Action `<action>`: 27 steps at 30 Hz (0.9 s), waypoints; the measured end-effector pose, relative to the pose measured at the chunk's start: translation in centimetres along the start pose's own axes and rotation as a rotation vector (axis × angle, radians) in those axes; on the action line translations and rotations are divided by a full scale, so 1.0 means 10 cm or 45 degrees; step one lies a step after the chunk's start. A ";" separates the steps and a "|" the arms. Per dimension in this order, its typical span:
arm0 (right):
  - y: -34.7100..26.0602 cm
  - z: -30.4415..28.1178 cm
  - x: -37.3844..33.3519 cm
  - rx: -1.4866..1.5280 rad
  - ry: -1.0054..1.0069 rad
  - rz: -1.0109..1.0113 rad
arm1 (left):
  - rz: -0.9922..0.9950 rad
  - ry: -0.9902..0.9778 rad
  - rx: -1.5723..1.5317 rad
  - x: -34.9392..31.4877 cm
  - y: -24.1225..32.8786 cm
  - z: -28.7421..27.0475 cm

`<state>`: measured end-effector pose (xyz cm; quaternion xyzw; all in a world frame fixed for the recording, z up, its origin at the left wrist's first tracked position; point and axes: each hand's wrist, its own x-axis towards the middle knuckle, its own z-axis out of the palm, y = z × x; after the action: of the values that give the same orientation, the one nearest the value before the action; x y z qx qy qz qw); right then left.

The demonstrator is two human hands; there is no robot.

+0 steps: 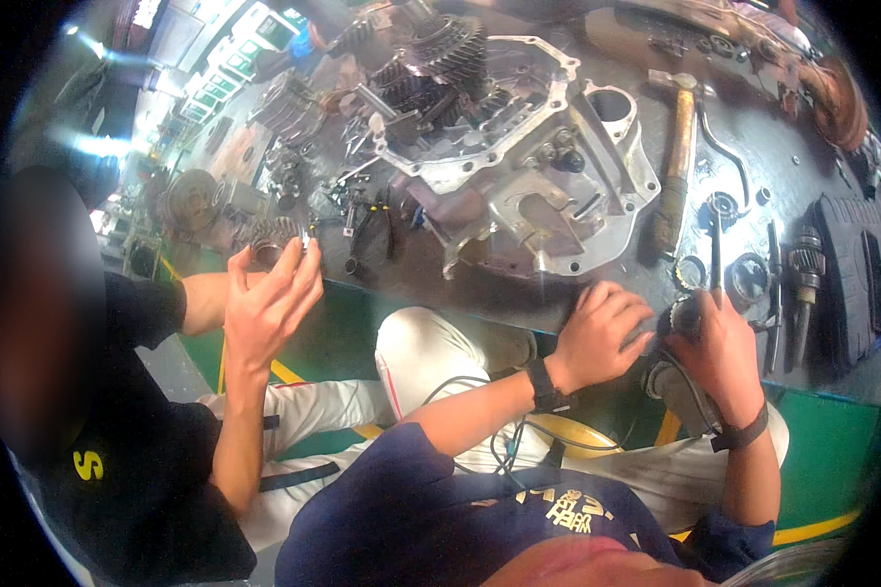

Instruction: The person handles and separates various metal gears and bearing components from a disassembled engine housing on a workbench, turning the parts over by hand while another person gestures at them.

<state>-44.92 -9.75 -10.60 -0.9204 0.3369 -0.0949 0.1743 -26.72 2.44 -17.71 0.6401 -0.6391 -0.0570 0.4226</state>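
My right hand (722, 347) is closed round the near end of a slim metal rod-like tool (718, 249). The tool's far end reaches a small toothed gear (722, 205) on the dark table; its exact kind is hard to make out. Close by the fingers lie a toothed ring (690, 272) and a round dark ring (750, 277). My left hand (607, 328) rests at the table's near edge, fingers loosely bent and apart, with nothing visible in it. Beyond it stands a large cast-metal gearbox housing (529, 210).
Right of the housing lies a wooden-handled hammer (677, 161). A gear shaft (806, 264) and a black case (850, 279) lie far right. A stack of gears (445, 54) rises behind. At left, a co-worker's hand (276, 303) pinches a small part above the table edge.
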 end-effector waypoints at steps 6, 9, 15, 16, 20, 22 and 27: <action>0.01 0.03 0.01 -0.014 0.003 0.016 | 0.007 0.000 -0.004 -0.01 -0.02 0.01; 0.02 0.04 0.01 -0.019 -0.015 0.017 | 0.011 0.002 -0.004 -0.02 -0.02 0.00; 0.02 0.04 0.00 -0.012 -0.022 0.020 | 0.018 0.006 -0.004 -0.01 -0.01 -0.01; 0.02 0.04 0.00 0.005 -0.010 0.015 | 0.020 0.005 -0.005 -0.01 -0.01 0.00; 0.02 0.03 -0.02 0.005 -0.013 0.006 | 0.015 -0.006 -0.008 -0.01 0.00 0.00; 0.01 0.02 -0.02 0.013 -0.023 0.004 | 0.011 0.008 -0.022 -0.01 0.01 0.00; 0.00 0.01 -0.02 0.008 -0.001 -0.007 | 0.023 -0.005 -0.008 0.00 -0.01 0.00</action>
<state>-45.05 -9.63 -10.75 -0.9208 0.3340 -0.0960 0.1769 -26.66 2.46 -17.80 0.6329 -0.6456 -0.0564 0.4237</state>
